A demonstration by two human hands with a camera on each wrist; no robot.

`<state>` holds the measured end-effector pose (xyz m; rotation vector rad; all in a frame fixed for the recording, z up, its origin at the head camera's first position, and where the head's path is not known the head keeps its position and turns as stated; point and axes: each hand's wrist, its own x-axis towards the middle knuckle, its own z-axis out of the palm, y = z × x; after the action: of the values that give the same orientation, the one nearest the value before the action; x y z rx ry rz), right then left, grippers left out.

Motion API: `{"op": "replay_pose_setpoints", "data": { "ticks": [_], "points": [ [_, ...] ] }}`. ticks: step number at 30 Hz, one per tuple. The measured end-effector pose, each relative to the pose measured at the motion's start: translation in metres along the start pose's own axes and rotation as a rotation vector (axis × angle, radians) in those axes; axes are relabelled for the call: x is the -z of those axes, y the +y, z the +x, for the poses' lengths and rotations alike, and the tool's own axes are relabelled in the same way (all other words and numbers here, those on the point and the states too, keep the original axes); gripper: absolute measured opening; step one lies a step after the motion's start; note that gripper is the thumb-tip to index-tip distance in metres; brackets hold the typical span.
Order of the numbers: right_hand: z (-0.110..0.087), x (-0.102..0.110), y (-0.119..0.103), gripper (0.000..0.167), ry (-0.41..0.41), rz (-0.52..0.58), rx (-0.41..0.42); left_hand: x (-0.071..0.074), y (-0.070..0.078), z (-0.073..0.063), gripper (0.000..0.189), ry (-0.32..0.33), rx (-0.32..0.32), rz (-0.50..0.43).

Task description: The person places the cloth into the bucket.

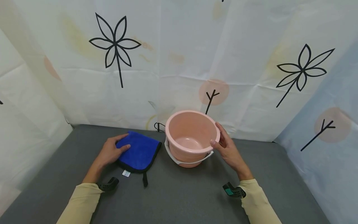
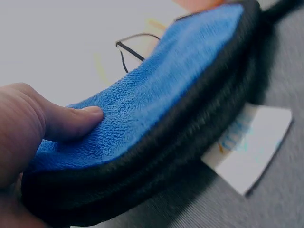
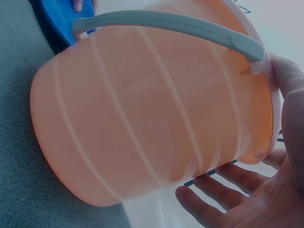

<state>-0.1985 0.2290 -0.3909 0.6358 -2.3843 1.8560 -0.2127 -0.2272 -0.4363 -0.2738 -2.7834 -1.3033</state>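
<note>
A folded blue cloth (image 1: pixel 142 152) with black edging lies left of the middle of the grey table. My left hand (image 1: pixel 110 151) grips its left side; in the left wrist view the thumb presses on the blue fabric (image 2: pixel 142 102) and the other fingers are hidden beneath. Right of the cloth stands an upright pink bucket (image 1: pixel 193 123), nothing visible inside it. Its pale handle (image 1: pixel 174 159) hangs down at the front. My right hand (image 1: pixel 227 151) holds the bucket's right rim, thumb at the near side. In the right wrist view several fingers spread alongside the bucket wall (image 3: pixel 128 114).
A white tag (image 1: pixel 126 173) and a black loop (image 1: pixel 145 179) stick out from the cloth's near edge. Behind the grey table (image 1: pixel 181 196) hangs a white patterned curtain (image 1: pixel 173 56), close behind the bucket; more fabric stands at both sides.
</note>
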Motion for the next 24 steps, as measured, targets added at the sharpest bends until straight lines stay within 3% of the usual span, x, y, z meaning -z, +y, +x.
{"op": "replay_pose_setpoints", "data": {
  "ticks": [9, 18, 24],
  "points": [
    [0.000, 0.000, 0.000, 0.074, 0.010, -0.001, -0.012, 0.008, 0.031, -0.005, 0.049, 0.062, -0.070, -0.080],
    [-0.001, -0.001, 0.001, 0.073, 0.005, 0.008, 0.004, 0.016, 0.062, -0.015, 0.047, 0.258, -0.194, -0.146],
    [0.000, -0.001, -0.002, 0.074, 0.004, 0.016, -0.007, 0.023, 0.089, -0.021, 0.049, 0.365, -0.202, -0.263]
  ]
}}
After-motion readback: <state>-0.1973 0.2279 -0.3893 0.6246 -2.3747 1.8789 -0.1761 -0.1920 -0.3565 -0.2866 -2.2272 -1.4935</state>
